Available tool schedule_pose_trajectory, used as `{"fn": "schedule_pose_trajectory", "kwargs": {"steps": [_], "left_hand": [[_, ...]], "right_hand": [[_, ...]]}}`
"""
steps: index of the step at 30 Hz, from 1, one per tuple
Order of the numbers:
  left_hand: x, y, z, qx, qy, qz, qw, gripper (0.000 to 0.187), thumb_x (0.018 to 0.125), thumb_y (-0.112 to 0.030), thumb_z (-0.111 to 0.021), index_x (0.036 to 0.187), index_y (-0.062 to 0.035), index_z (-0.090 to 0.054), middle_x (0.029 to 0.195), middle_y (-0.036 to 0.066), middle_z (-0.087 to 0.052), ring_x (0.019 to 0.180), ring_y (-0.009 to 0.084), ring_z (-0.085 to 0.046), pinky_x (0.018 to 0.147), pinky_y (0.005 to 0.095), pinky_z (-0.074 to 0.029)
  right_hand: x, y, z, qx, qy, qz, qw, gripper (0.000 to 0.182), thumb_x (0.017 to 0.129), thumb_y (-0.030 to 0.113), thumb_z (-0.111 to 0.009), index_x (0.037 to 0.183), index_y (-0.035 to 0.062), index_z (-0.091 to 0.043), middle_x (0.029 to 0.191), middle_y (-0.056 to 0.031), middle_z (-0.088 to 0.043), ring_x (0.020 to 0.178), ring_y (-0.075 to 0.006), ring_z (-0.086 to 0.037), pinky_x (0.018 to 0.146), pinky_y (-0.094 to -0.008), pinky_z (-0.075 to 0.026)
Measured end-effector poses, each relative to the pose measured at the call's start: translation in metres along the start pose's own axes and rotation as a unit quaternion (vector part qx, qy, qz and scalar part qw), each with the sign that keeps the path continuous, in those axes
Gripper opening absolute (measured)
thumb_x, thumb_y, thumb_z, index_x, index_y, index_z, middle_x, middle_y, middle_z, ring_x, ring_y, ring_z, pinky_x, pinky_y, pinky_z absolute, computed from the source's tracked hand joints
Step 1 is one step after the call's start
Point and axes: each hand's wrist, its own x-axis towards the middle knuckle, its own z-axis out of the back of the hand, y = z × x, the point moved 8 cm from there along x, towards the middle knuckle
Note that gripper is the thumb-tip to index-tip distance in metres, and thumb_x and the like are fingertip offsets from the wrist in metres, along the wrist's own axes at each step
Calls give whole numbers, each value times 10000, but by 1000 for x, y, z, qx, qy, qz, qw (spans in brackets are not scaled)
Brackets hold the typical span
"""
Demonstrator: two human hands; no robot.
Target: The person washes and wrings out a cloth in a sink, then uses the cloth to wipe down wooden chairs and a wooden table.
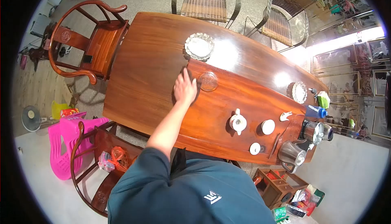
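Observation:
My left hand (185, 88) reaches forward over the wooden table, palm down, with its fingers stretched out at the left end of a reddish wooden tea tray (236, 89). Just right of the fingers, a round carved emblem (208, 81) marks the tray's surface. Nothing shows in the hand, though what lies under the palm is hidden. Farther right on the tray stand a white teapot (238, 123), a white bowl (268, 127), a small round white piece (255, 148) and a small white figure (286, 116). My right hand is out of view.
A glass ashtray (199, 47) sits beyond the tray, another glass ashtray (299, 92) at the far right. A metal kettle (292, 152) stands at the tray's right end. Chairs surround the table, including a wooden armchair (104, 40). Pink plastic stools (67, 146) stand at the left.

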Motion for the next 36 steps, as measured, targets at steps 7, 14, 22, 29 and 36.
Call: {"fn": "schedule_pose_trajectory", "kwargs": {"steps": [7, 14, 22, 29, 36], "left_hand": [[58, -32, -13, 28, 33, 36, 998, 708, 1001, -437, -574, 1573, -86, -348, 1409, 211, -508, 1230, 382, -557, 1012, 519, -474], [-79, 31, 19, 14, 59, -40, 997, 742, 989, -389, -608, 1584, -60, -313, 1446, 280, -452, 1284, 453, -498, 1081, 530, -426], [-223, 106, 33, -2, 79, -85, 993, 801, 943, -362, -669, 1577, -34, -307, 1499, 293, -389, 1317, 479, -443, 1098, 579, -388], [-108, 20, 14, 41, 75, -196, 977, 747, 957, -350, -653, 1574, -51, -354, 1669, 254, -196, 1548, 448, -171, 1238, 599, -193], [12, -99, -42, 76, 80, -252, 961, 749, 981, -481, -594, 1597, -130, -353, 1681, 185, -230, 1573, 346, -158, 1265, 569, -120]], "right_hand": [[-10, -2, 2, 10, -14, 6, 1000, 337, 953, 249, -711, 1107, -50, -687, 965, -69, -723, 862, -149, -657, 777, -306, -530], [-6, -2, 8, 2, -16, 24, 1000, 349, 953, 247, -712, 1125, -55, -684, 981, -71, -725, 873, -152, -661, 787, -303, -531], [6, -6, -8, 21, -11, 37, 999, 364, 952, 244, -714, 1146, -61, -680, 999, -73, -727, 886, -155, -664, 798, -301, -533], [2, -5, -42, 61, -2, 67, 996, 377, 952, 242, -715, 1164, -67, -676, 1014, -75, -729, 898, -158, -668, 808, -299, -534], [-24, -27, -45, 101, -32, 14, 994, 356, 946, 242, -715, 1141, -54, -688, 1014, -93, -732, 906, -183, -679, 817, -316, -538]]}}
